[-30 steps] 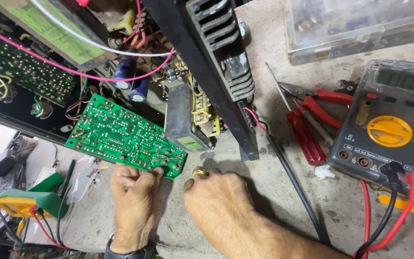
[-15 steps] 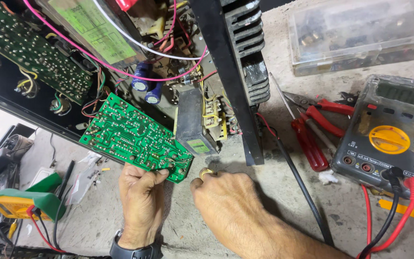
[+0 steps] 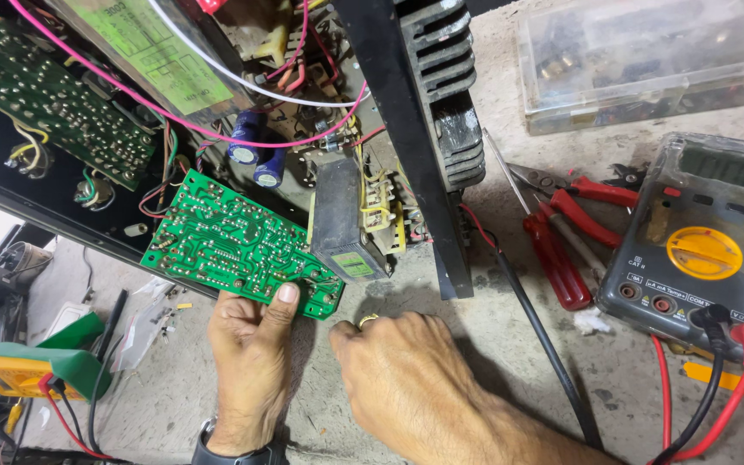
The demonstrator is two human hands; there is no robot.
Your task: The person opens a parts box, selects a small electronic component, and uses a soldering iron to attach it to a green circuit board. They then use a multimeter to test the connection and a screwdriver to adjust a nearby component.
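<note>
My left hand [image 3: 247, 366] grips the near edge of a green circuit board [image 3: 234, 245], thumb on top; the board shows its solder side and hangs out of an opened black chassis [image 3: 406, 103] full of wires, blue capacitors [image 3: 256, 155] and a grey transformer [image 3: 337, 215]. My right hand [image 3: 406, 379] rests knuckles-up on the concrete bench just right of the board's corner, fingers curled around something small; a small brass-coloured piece [image 3: 368, 320] shows at the fingertips.
A grey multimeter with a yellow dial [image 3: 703, 250] and red and black leads sits at the right. Red-handled pliers and a screwdriver [image 3: 561, 232] lie beside it. A clear plastic parts box [image 3: 647, 52] stands behind. A green-and-yellow meter [image 3: 32, 370] lies lower left.
The view has shifted and both hands have risen slightly toward the chassis. My left thumb now presses onto the board's edge; my right hand stays beside it.
</note>
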